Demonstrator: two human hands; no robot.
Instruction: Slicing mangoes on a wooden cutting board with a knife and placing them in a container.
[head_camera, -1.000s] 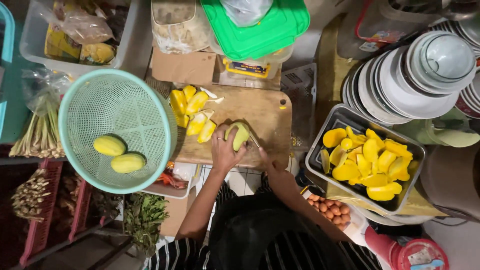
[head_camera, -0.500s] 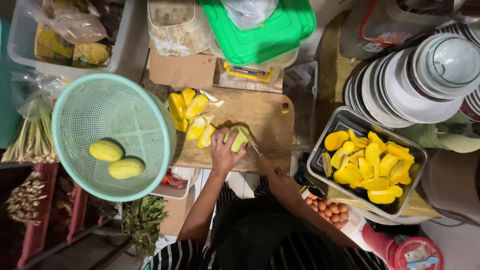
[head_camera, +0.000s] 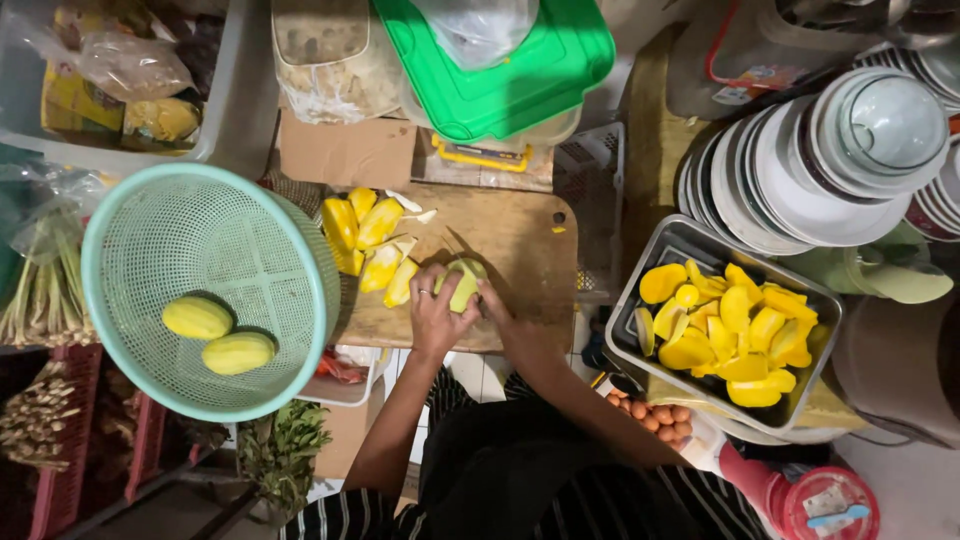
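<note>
Comparing with the shots from a second ago, barely anything has moved on the board, so the cutting seems to be mid-stroke rather than finished: the left hand (head_camera: 436, 312) stays curled over the pale green-yellow mango (head_camera: 462, 283) at about the centre of the wooden cutting board (head_camera: 520, 240), fingers wrapped around its left side and pinning it down, ring visible on one finger. The right hand (head_camera: 497, 305) sits at the mango's 4 o'clock, fingers closed as if around a knife handle, but I honestly cannot tell from here whether a blade is in it, since the hand hides whatever it grips. The only real difference is that the view has shifted a touch and the hands have crept slightly toward 6 o'clock on the board. The pile of yellow mango slices (head_camera: 372, 243) at the mango's 10 o'clock looks the same size as before, so no new slice has come off yet. Over at 3 o'clock the metal tray (head_camera: 668, 247) is already loaded with peeled yellow pieces (head_camera: 735, 330), and at 9 o'clock the mint-green basket (head_camera: 140, 215) has two whole mangoes (head_camera: 218, 336) lying in it, untouched and in the same spots. Stacked white bowls (head_camera: 840, 160) sit at 2 o'clock, green lid (head_camera: 530, 60) at 12. My read: one fruit half done, two to go.
</note>
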